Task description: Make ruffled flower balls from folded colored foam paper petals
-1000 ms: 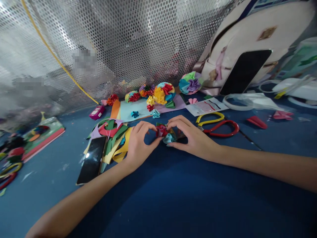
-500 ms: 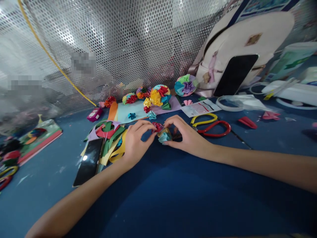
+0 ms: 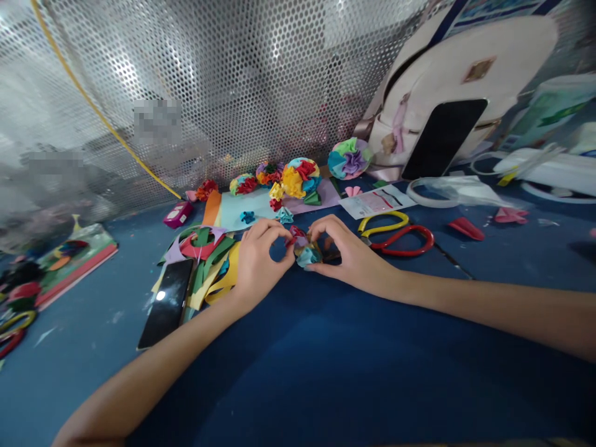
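Note:
Between my two hands is a small crumpled-paper ball (image 3: pixel 308 254) with light blue, purple and red pleated pieces showing. My right hand (image 3: pixel 347 253) grips it from the right, thumb below and fingers over the top. From the left, the thumb and forefinger of my left hand (image 3: pixel 261 257) are pinched together against the ball's red part, forming a ring. Whether a loose piece is between those fingertips is too small to make out. Just beyond the hands lie a light blue paper puff (image 3: pixel 284 215) and a dark blue one (image 3: pixel 247 217).
Coloured paper strips (image 3: pixel 205 261) and a phone (image 3: pixel 166 304) lie left of my left hand. Red-and-yellow scissors (image 3: pixel 410 241) rest right of my right hand. Finished paper balls (image 3: pixel 300 179) line the mesh wall (image 3: pixel 261 81); a backpack (image 3: pixel 512 62) with another phone (image 3: pixel 442 139) stands back right.
My left thumb and forefinger have closed into a rounder pinch at the ball. It has turned slightly, so a purple piece shows. The right hand has barely moved.

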Available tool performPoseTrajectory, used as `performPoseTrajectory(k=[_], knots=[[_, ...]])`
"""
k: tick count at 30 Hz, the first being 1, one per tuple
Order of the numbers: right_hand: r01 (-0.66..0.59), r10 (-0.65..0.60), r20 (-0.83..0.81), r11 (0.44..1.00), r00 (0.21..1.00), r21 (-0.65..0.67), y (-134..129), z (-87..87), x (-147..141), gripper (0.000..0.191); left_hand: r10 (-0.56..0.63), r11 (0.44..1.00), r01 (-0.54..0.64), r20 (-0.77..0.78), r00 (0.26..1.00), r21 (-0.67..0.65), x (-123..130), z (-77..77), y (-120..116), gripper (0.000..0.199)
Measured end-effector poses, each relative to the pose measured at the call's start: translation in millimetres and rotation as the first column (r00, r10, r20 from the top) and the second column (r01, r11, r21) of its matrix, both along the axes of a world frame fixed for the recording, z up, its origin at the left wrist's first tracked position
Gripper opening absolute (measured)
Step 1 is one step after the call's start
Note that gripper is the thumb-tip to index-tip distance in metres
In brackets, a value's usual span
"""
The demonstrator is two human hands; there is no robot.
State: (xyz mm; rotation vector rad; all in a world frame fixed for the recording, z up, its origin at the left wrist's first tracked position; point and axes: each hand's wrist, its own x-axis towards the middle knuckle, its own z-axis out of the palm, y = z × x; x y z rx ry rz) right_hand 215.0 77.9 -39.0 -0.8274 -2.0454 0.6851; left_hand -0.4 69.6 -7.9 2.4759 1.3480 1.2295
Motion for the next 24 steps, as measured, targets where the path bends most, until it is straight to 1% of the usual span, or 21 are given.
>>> performPoseTrajectory(k=[6, 12, 15, 20, 24], knots=[[0.005, -0.006, -0.041, 1.000, 0.999, -0.031, 2.5, -2.8, 0.4, 0.033, -0.058, 0.998, 0.058, -0.001, 0.998, -0.021, 1.2, -5.0, -9.4, 0.015], [0.010, -0.010, -0.034, 1.000, 0.999, 0.003, 3.2, -2.8, -0.1, 0.033, -0.080, 0.994, 0.083, -0.051, 0.996, 0.071, 2.4, -9.2, -11.5, 0.007], [0.010, -0.010, -0.030, 1.000, 0.999, 0.008, 3.1, -2.9, 0.5, 0.032, -0.072, 0.995, 0.076, -0.069, 0.995, 0.057, 3.5, -9.9, -13.8, 0.005], [0.013, -0.013, -0.015, 0.999, 1.000, 0.034, 2.0, -2.5, 1.3, 0.034, -0.030, 0.999, 0.031, -0.077, 0.997, 0.019, 5.3, -12.0, -14.3, 0.009], [0.003, -0.002, -0.012, 0.998, 1.000, 0.064, 1.6, -2.3, 0.7, 0.033, -0.005, 0.997, 0.015, -0.125, 0.992, 0.080, 7.6, -11.3, -12.6, 0.010]])
